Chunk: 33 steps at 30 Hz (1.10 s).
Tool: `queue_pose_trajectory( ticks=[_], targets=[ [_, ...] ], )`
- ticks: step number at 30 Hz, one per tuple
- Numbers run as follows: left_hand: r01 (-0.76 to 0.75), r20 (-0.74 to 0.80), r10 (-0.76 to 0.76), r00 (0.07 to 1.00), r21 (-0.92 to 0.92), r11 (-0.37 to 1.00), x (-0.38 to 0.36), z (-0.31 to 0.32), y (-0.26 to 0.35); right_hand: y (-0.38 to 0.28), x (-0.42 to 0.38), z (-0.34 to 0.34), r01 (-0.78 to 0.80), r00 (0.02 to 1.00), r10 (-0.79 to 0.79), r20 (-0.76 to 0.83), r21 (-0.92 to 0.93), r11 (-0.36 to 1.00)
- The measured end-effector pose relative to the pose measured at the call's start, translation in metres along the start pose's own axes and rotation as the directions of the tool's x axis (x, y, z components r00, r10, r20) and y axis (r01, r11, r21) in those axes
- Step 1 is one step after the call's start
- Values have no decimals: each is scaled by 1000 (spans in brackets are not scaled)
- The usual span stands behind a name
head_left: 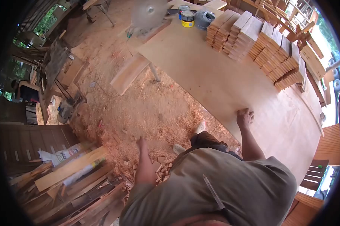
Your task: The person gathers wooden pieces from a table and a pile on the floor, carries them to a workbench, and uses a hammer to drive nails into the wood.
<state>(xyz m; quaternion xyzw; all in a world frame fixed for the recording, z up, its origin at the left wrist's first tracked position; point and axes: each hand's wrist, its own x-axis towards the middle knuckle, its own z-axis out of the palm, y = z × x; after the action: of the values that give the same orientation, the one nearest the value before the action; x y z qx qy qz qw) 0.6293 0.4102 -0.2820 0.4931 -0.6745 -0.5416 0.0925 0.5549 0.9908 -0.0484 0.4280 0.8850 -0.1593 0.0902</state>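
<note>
My right hand [245, 117] rests on a broad, smooth wooden sheet [204, 73] that forms a tabletop, its fingers bent and a little apart, with nothing seen in them. Down at my left side hangs my left hand [141, 143], over the shaving-covered ground; its fingers are too small and foreshortened to make out. Stacks of short wooden boards [247, 28] stand along the far right of the sheet. At its far end are a yellow-and-black can [187, 19] and a grey plastic bag [205, 19].
A loose plank [130, 73] sticks out at the table's left corner, beside a metal leg [154, 72]. Long timber offcuts [70, 169] lie heaped at lower left. Small wood blocks [162, 167] litter the ground near my feet. Machinery [66, 107] stands farther left.
</note>
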Motion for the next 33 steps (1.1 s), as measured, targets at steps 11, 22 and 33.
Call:
queue_pose_trajectory(
  ticks=[11, 22, 33],
  targets=[
    [-738, 320, 668, 672, 362, 570, 57, 270, 398, -97, 55, 23, -215, 961, 207, -185, -25, 976],
    [-516, 168, 603, 780, 718, 467, 162, 360, 475, -95, 40, 20, -281, 938, 261, -229, -59, 958],
    [-375, -26, 538, 843, 689, 621, 194, 361, 462, -91, 37, 25, -273, 930, 252, -267, -44, 961]
  ],
)
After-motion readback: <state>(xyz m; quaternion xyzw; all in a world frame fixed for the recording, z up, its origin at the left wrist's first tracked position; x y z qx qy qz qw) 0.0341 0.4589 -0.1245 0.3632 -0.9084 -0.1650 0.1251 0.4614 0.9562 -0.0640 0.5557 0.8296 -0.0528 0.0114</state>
